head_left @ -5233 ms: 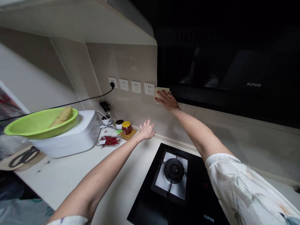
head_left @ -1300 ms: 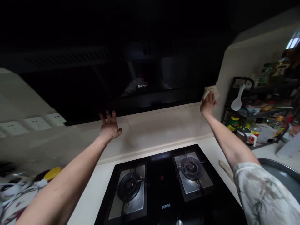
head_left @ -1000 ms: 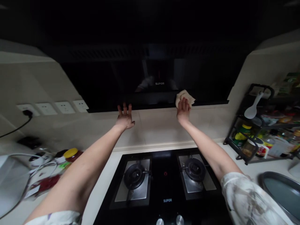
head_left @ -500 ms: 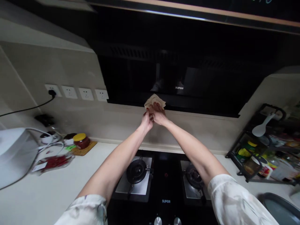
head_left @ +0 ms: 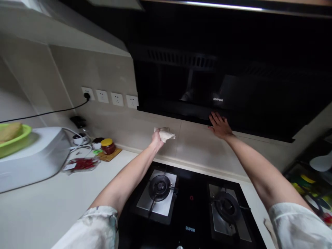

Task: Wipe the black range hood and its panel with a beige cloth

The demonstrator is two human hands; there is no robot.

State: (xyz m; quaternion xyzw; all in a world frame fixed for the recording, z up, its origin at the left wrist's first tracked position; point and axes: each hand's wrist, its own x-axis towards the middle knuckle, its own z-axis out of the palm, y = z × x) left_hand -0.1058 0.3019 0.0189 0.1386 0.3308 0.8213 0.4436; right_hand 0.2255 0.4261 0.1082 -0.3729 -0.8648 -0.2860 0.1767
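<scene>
My left hand (head_left: pixel 157 139) is closed around a crumpled beige cloth (head_left: pixel 167 134), held over the back of the stove in front of the tiled wall. Fingers spread, my right hand (head_left: pixel 220 126) lies against the lower edge of the black range hood (head_left: pixel 181 111), just below its brand lettering. Nothing shows in that right hand. Below both arms is the black gas stove (head_left: pixel 190 212), with a left burner (head_left: pixel 159 187) and a right burner (head_left: pixel 227 206).
Wall sockets (head_left: pixel 117 99) run left of the hood, one with a black plug (head_left: pixel 86 96). On the left counter are a yellow-lidded jar (head_left: pixel 108 146), a pack of red chillies (head_left: pixel 82 164) and a white appliance (head_left: pixel 36 152) bearing a green basin (head_left: pixel 24 135). A rack stands far right.
My hands have parted from the hood's edge. The left has moved down and left with the cloth; the right has let go of it and spread on the hood. The view has turned left.
</scene>
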